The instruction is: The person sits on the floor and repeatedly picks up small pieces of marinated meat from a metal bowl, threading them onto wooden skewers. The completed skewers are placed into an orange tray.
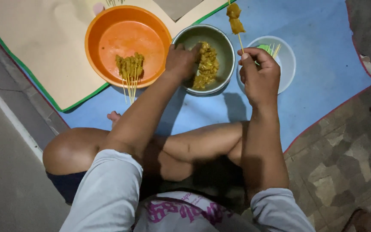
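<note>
On blue mat | left hand fingers dipped in metal bowl, closing on yellow meat pieces | right hand pinched on skewer, upright for threading | 1 orange basin holds finished skewers.

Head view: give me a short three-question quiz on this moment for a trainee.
1. True or false: the left hand reaches into the metal bowl of yellow meat pieces.
2. What does the right hand hold?
A. a spoon
B. a skewer with meat on it
C. a knife
3. Where do the finished skewers lie?

Key: 1 true. 2 B. 3 In the orange basin, sticks pointing over its rim toward the person.
</note>
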